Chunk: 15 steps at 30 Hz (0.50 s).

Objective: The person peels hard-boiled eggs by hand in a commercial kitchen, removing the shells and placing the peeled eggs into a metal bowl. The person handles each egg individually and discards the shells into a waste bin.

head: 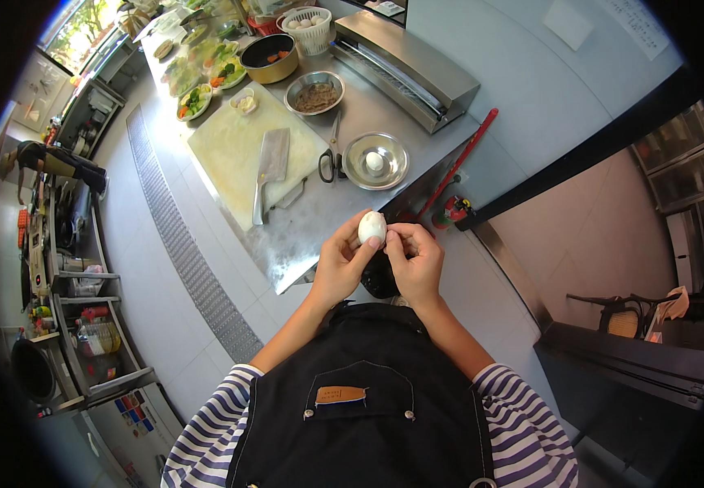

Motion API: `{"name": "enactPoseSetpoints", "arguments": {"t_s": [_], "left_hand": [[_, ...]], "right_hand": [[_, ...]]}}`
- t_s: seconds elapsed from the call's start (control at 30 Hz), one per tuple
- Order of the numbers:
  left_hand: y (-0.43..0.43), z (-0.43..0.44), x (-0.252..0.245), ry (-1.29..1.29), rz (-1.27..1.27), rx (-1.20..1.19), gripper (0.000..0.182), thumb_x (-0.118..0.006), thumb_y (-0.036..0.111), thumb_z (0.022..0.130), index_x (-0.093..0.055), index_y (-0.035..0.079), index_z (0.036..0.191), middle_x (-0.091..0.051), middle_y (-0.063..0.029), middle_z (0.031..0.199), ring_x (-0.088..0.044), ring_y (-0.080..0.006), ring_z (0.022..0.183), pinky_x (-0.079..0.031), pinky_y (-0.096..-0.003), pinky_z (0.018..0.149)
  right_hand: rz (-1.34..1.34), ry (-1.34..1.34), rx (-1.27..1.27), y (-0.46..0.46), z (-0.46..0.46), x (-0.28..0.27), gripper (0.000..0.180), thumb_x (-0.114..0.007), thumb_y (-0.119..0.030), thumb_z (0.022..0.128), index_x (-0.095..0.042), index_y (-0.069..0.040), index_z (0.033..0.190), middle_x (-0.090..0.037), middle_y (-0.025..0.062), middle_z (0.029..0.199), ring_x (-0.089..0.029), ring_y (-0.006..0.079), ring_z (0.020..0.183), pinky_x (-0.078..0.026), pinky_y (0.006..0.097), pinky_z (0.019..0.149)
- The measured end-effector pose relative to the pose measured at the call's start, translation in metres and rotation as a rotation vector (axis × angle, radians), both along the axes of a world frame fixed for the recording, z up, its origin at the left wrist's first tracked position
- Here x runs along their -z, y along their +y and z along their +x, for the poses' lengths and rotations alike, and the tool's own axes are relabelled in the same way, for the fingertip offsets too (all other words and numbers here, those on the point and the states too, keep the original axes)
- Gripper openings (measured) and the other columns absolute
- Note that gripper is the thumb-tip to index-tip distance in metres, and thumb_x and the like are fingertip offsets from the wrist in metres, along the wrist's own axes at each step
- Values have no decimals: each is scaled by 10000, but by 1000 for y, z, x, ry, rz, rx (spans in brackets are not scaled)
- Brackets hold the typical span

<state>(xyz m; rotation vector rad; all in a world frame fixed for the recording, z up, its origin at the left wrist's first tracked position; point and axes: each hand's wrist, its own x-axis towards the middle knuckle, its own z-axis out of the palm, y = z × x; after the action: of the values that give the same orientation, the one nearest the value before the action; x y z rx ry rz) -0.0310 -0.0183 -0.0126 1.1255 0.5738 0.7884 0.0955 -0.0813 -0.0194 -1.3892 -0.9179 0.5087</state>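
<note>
A white egg, its surface partly rough near the top, is held in front of my apron, beyond the near edge of the steel table. My left hand grips it between thumb and fingers. The thumb and fingertips of my right hand touch the egg's right side. Another white egg lies in a shiny steel bowl just past my hands. Black-handled scissors rest beside that bowl. A cleaver lies on a pale cutting board, its handle towards me.
Behind stand a steel bowl of brown food, a gold pot, plates of vegetables, a basket of eggs and a steel film dispenser. A fire extinguisher stands right of the table. Another person is far left.
</note>
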Motion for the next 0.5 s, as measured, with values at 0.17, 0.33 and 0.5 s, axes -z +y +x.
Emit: {"name": "enactPoseSetpoints", "arguments": {"t_s": [0.17,0.33,0.5], "left_hand": [[-1,0,0,32,26,-33,491,-599,71,999,-414,-95,1422,-602,-136,1279,-592,-178,1169,-492,-322,1016],[-1,0,1,57,16,-29,475,-608,75,994,-440,-93,1406,-618,-133,1248,-611,-172,1135,-503,-309,995],[-2,1,5,114,39,-30,471,-628,85,986,-464,-88,1392,-628,-126,1229,-613,-160,1124,-505,-299,980]], "right_hand": [[0,12,-13,-1,-3,0,90,-697,-41,893,-680,20,956,-705,83,818,-673,116,673,-533,249,605],[-6,-11,25,0,-3,2,93,-707,-51,889,-681,18,946,-701,87,804,-668,117,653,-535,254,597],[-34,-125,94,-2,-3,4,73,-701,-39,879,-681,15,923,-699,91,793,-674,132,634,-534,264,575]]}}
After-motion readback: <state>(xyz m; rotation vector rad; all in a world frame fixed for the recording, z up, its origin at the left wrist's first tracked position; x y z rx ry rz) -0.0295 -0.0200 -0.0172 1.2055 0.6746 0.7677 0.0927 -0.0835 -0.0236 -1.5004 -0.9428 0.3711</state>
